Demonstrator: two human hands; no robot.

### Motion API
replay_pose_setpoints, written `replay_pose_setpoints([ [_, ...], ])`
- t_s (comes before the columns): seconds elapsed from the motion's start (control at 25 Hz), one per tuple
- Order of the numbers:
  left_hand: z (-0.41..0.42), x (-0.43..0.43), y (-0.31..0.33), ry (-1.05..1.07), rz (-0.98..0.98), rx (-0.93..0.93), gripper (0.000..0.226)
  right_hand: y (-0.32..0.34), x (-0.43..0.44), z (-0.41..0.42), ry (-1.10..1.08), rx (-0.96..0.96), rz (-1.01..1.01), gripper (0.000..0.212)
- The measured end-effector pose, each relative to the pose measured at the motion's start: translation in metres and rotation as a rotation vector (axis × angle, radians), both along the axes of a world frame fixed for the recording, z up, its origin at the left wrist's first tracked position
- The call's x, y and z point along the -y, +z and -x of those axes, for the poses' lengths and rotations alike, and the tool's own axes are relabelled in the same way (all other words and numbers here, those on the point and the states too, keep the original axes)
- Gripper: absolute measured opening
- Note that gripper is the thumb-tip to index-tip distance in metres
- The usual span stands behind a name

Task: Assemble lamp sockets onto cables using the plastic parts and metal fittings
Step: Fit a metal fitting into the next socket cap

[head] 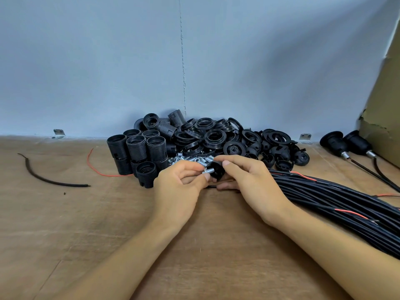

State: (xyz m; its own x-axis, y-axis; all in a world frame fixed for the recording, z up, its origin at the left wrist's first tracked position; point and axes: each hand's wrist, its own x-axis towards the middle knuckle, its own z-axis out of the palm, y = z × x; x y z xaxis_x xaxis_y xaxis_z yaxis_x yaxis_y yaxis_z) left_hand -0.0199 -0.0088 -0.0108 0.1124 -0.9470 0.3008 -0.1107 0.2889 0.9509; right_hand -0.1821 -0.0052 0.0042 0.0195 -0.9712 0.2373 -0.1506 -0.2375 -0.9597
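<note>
Left hand (179, 185) pinching metal fitting (208, 170), right hand (249, 178) gripping black socket cap (217, 169), cable bundle (337, 202) beside

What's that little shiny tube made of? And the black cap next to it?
The little tube looks like metal: silvery, with bright glints. The black cap is probably hard plastic: smooth, dull black with a faint sheen.
</note>
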Motion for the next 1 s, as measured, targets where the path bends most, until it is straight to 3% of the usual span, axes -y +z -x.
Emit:
replay_pose_setpoints([
  [0.36, 0.0004, -0.0033, 0.0027, 0.037, 0.084, 0.032, 0.020, -0.0017, -0.0004, -0.0010, 0.137, 0.262, -0.075, 0.019],
  [0.6, 0.0012, -0.0034, 0.0030, 0.040, 0.097, 0.044, 0.025, -0.0011, -0.0009, 0.0005, 0.124, 0.188, -0.025, 0.026],
  [1.0, -0.0034, -0.0007, 0.0012, -0.029, 0.016, -0.081, 0.009, -0.0019, -0.0003, 0.0027, 0.144, 0.160, -0.002, 0.025],
])
